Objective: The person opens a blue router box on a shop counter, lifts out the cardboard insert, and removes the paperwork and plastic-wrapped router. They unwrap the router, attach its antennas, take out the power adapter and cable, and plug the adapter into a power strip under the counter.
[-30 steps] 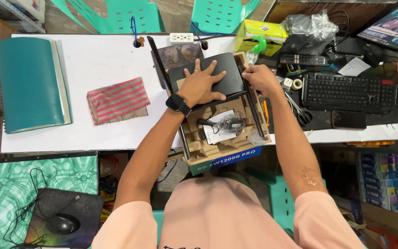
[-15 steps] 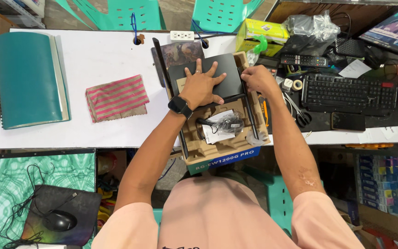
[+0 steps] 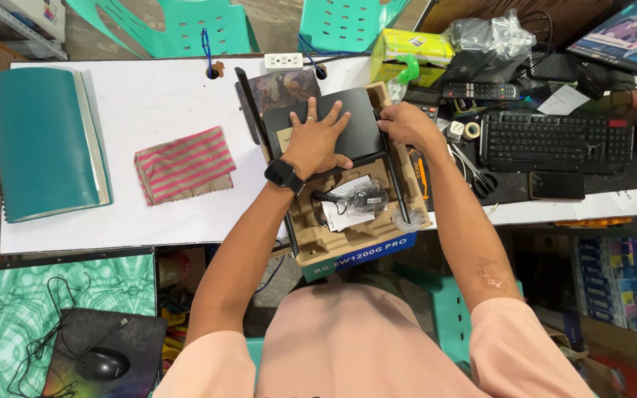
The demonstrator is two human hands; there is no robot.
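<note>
A flat black router (image 3: 359, 129) lies in the far half of a brown pulp tray (image 3: 333, 243) that sits in an open box with a blue front. My left hand (image 3: 317, 136), with a black watch on the wrist, presses flat on the router's top, fingers spread. At the router's right edge, my right hand (image 3: 405, 124) grips it together with the tray's rim. A bagged black cable with a paper sheet (image 3: 355, 200) rests in the tray's near half. A thin black antenna (image 3: 398, 188) runs along the right side.
A striped pink cloth (image 3: 184, 163) and a teal book (image 3: 47, 140) lie on the white table (image 3: 156, 96) to the left. A black keyboard (image 3: 554, 140), a phone (image 3: 556, 186), tape rolls and clutter crowd the right. Green chairs stand behind. A mouse (image 3: 101, 362) sits low left.
Both hands stay on the router with almost no shift. The head camera has moved slightly.
</note>
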